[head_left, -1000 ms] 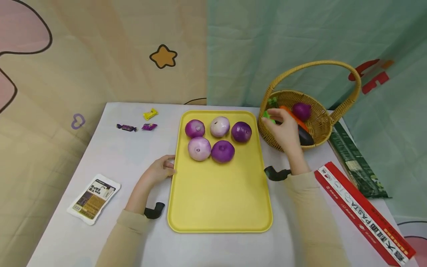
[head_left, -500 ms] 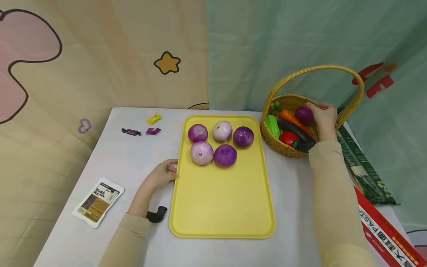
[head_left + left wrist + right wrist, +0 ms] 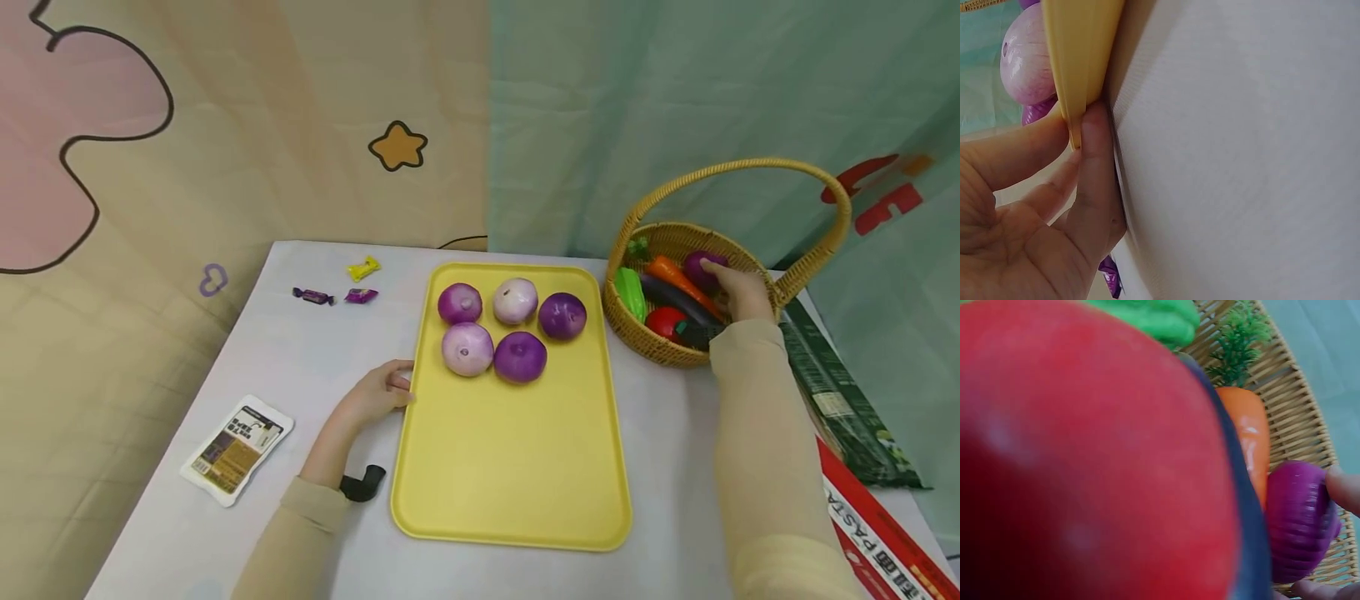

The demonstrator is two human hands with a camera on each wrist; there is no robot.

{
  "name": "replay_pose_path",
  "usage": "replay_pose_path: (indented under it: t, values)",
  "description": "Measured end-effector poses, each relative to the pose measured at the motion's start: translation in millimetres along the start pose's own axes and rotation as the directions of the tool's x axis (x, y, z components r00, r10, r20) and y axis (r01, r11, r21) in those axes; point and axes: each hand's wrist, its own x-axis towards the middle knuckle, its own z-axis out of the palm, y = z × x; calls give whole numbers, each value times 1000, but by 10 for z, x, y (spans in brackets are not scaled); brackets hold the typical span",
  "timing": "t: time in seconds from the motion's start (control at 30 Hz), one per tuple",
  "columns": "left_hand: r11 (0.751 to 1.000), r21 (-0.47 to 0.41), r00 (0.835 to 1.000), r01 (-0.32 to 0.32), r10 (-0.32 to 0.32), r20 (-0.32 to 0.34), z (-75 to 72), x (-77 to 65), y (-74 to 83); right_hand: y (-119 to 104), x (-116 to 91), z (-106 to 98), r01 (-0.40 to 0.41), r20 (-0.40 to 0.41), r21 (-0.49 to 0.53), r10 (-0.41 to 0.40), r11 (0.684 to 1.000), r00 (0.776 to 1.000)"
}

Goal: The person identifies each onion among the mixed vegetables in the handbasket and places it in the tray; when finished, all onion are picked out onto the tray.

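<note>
My left hand (image 3: 378, 392) pinches the left rim of a yellow tray (image 3: 510, 467); in the left wrist view the thumb (image 3: 1025, 147) is on one side of the rim and the fingers are on the other. Several purple and pale onions sit toward the tray's far end. Inside the wicker basket (image 3: 637, 337) at the back right, my right hand (image 3: 745, 292) grips a purple onion (image 3: 1297, 519), with fingertips on two sides of it. Beside that onion lie a carrot (image 3: 1244, 425), an eggplant (image 3: 671, 293), a tomato (image 3: 1097, 456) and a green vegetable (image 3: 630, 292).
The basket's tall handle (image 3: 742, 162) arches over it. A green package (image 3: 840, 408) and a red pasta box (image 3: 877, 525) lie along the right side. Wrapped candies (image 3: 363, 268) are at the back left, and a white-edged food pouch (image 3: 238, 450) lies front left.
My right hand has moved from the basket's left side to the onion at its right and now grips it. The left hand stays on the tray rim. The head view has shifted slightly.
</note>
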Motion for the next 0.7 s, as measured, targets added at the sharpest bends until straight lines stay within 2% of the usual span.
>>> replay_pose_path:
  t: [0.17, 0.33, 0.43, 0.63, 0.7]
  values:
    - [1000, 10, 1000, 9, -9, 0, 1, 0, 1, 25, 70, 55, -1, -9, 98, 2, 995, 1000]
    - [999, 28, 1000, 17, -17, -9, -18, -2, 9, 8, 26, 117, 24, -44, 151, -18, 988, 999]
    - [1000, 27, 1000, 9, -9, -6, -23, -7, 11, -4, -5, 146, 53, -66, 173, -42, 984, 997]
    - [1000, 11, 1000, 3, -3, 5, -4, -5, 14, -54, -35, 166, 75, -113, 149, -58, 986, 992]
    - [1000, 10, 1000, 5, -5, 4, 2, -5, 17, -85, -55, 166, 110, -135, 158, -89, 981, 987]
